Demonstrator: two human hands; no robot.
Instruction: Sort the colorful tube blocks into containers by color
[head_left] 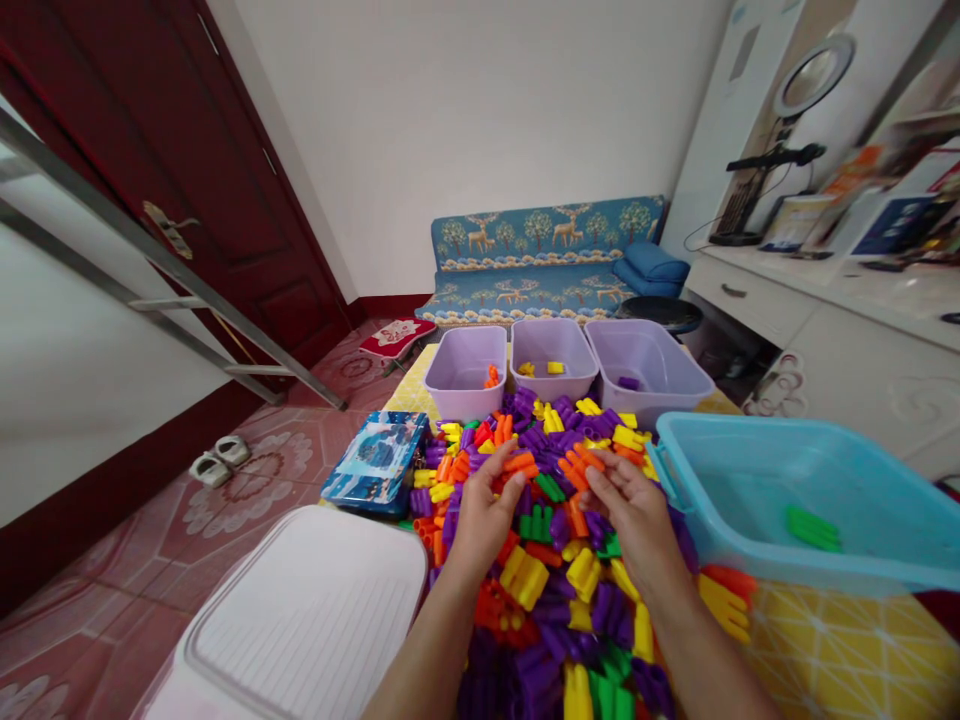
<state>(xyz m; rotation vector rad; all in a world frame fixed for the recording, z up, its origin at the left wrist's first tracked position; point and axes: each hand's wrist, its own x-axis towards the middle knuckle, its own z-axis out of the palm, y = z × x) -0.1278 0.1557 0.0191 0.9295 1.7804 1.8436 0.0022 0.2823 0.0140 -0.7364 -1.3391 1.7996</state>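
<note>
A big pile of plastic building pieces [525, 575] in purple, yellow, orange and green covers the table in front of me. Over its left side, my left hand [486, 505] is closed with an orange building piece [519, 463] between thumb and fingers. My right hand [634, 500] pinches another orange building piece [577, 466], made of joined tubes. The two hands are apart, palms facing each other. Beyond them stand three lilac bins: the left bin [457, 385] holds orange, the middle bin [559, 388] yellow, the right bin [652, 395] purple.
A light-blue tub [757, 545] with a green piece inside stands at the right on a yellow tablecloth [847, 650]. To the left are a blue patterned case [379, 460] and a white lid [307, 610]. A ladder [180, 290], sofa [525, 275] and white cabinet [847, 360] surround the table.
</note>
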